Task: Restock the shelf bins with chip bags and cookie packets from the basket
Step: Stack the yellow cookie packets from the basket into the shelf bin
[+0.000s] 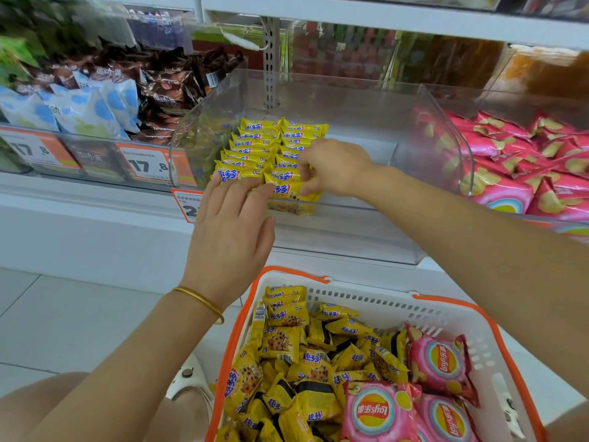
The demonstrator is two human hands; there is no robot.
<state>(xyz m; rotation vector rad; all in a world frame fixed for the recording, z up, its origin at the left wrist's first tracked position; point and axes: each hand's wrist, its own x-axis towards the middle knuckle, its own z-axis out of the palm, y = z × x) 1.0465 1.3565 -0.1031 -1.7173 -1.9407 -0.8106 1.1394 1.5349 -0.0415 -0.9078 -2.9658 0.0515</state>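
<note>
While the fingers [306, 184] of the right hand [334, 167] pinch a yellow cookie packet [288, 191] at the front of the clear bin [204, 132], the left hand [232, 224] lies flat, fingers straight and together, touching the next row, basket [382, 302] below.

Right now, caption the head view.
Left hand touches and right hand pinches yellow cookie packets in the clear bin above the basket.

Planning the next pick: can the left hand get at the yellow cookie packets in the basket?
Probably yes. The left hand holds nothing, and the yellow cookie packets lie uncovered in the open-topped basket just below it.
</note>
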